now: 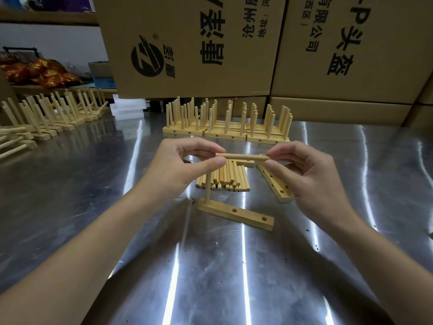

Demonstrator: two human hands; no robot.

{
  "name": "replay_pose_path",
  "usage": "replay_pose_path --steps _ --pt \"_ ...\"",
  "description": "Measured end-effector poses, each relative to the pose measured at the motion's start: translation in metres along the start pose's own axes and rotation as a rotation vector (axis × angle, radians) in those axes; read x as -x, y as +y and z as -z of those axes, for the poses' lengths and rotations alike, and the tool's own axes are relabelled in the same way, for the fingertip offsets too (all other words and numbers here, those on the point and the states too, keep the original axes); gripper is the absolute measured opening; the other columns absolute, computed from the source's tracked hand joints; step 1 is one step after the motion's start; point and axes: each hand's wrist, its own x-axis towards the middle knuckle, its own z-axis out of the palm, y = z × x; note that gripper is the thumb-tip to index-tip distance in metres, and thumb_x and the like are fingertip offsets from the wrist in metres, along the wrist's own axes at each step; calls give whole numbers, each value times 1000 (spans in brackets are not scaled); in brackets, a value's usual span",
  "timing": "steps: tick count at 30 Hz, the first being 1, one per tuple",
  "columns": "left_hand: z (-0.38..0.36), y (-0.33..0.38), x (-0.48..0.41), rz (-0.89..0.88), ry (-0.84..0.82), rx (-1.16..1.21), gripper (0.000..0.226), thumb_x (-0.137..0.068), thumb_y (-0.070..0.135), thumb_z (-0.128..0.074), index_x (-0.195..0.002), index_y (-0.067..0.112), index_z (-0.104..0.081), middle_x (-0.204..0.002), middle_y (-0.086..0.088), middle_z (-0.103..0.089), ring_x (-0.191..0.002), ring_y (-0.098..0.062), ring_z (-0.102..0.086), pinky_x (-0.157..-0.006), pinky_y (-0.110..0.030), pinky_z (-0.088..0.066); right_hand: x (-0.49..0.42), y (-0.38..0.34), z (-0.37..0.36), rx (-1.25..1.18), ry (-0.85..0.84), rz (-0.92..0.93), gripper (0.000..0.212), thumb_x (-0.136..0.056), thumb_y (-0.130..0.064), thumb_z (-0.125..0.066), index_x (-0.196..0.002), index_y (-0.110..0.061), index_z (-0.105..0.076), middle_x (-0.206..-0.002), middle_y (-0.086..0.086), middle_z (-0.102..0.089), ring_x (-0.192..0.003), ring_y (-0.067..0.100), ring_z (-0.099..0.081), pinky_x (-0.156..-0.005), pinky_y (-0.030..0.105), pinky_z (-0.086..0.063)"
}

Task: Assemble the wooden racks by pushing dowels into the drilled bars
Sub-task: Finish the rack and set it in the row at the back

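Dowel (pixel 241 157) sits at frame centre, held in the air. Its long axis runs left-right across the frame, near level, with the right end a touch lower. One end points to each hand.

Left grip (pixel 178 165) pinches the dowel's left end between thumb and forefinger. Right grip (pixel 311 177) pinches the right end the same way, other fingers loosely curled. The dowel spans the gap between the two grips. Both forearms come in from the lower corners.

Below the dowel a loose dowel pile (pixel 225 177) lies flat on the surface (pixel 210 266), ends toward the camera. Lower centre a drilled bar (pixel 236 213) lies flat, slanting down to the right. One upright dowel (pixel 207 186) stands in its left end, and two open holes show along the bar's top. That bar is well below the held dowel and not touching it. A second drilled bar (pixel 274 181) lies at an angle partly under the right grip, holes up.

The surface is shiny scuffed metal with streaks of light reflection and a few dark specks. Finished racks (pixel 225 123) stand in a row at centre rear, pegs up. More racks (pixel 46 116) line the left edge. Big cardboard boxes (pixel 187 43) with black print are stacked behind, filling the upper centre and right. White foam blocks (pixel 127 109) sit below the left box. Red-orange bags (pixel 39 71) are heaped upper left against a pale wall.
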Motion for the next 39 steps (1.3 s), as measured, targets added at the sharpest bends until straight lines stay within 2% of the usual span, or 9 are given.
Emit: replay_pose_path --steps 5,12,15,18,20,27,31,34,39 --pt "0 0 -1 2 5 -9 20 -86 21 -86 -105 24 -84 -96 2 -82 -96 -14 -78 -95 -43 -62 0 -2 0 -96 27 11 20 -90 -9 -82 -107 -17 -75 -100 -1 -79 -99 18 -76 -91 62 -58" --pt "2 -1 -1 32 -2 3 21 -88 22 -86 -107 29 -85 -98 2 -83 -100 -17 -78 -103 -60 -56 0 -2 0 -135 29 12 22 -89 -14 -83 -109 -20 -76 -103 1 -79 -103 22 -76 -94 68 -55" --pt "2 -1 -1 27 -14 -9 18 -89 24 -84 -107 29 -85 -99 3 -83 -102 -15 -78 -102 -54 -58 -1 -3 2 -163 35 7 21 -89 -19 -84 -108 -22 -78 -104 1 -79 -103 20 -76 -94 49 -61" --pt "-1 -1 -1 -10 -55 -24 15 -91 26 -83 -105 31 -85 -96 3 -81 -96 -13 -75 -86 -33 -60 0 -6 -2 -285 9 -57 23 -88 -28 -82 -110 -22 -81 -104 3 -80 -100 14 -75 -83 23 -57" --pt "-4 -1 0 -25 -110 -34 15 -89 31 -83 -105 32 -85 -98 0 -80 -94 -18 -73 -75 -32 -59 2 -7 -8 -351 -56 -128 23 -90 -34 -77 -110 -24 -82 -105 3 -80 -102 12 -74 -78 20 -56" --pt "24 -6 -7 106 -389 -424 55 -74 64 -87 -125 57 -66 -121 24 -69 -107 1 -61 -82 -27 -46 4 -3 -14 -62 -198 -35 15 -104 -29 -61 -107 -20 -73 -104 -2 -79 -102 14 -76 -78 17 -53" --pt "20 -19 -6 183 -523 -572 39 -75 59 -90 -110 51 -76 -98 40 -64 -96 6 -58 -83 -28 -45 11 2 -22 69 -308 -23 15 -107 -25 -59 -108 -24 -74 -103 -9 -77 -105 16 -74 -87 26 -54" --pt "13 -28 -6 203 -521 -541 21 -80 46 -91 -98 46 -82 -76 23 -66 -82 -7 -60 -80 -38 -51 11 -1 -23 67 -320 -24 15 -107 -24 -60 -108 -23 -74 -102 -8 -77 -105 16 -73 -91 33 -57" --pt "13 -34 -7 178 -522 -476 16 -79 49 -90 -93 48 -83 -68 16 -59 -75 -8 -54 -74 -37 -44 10 -7 -26 149 -354 35 12 -106 -19 -62 -105 -20 -74 -98 -11 -77 -102 14 -73 -93 47 -58"
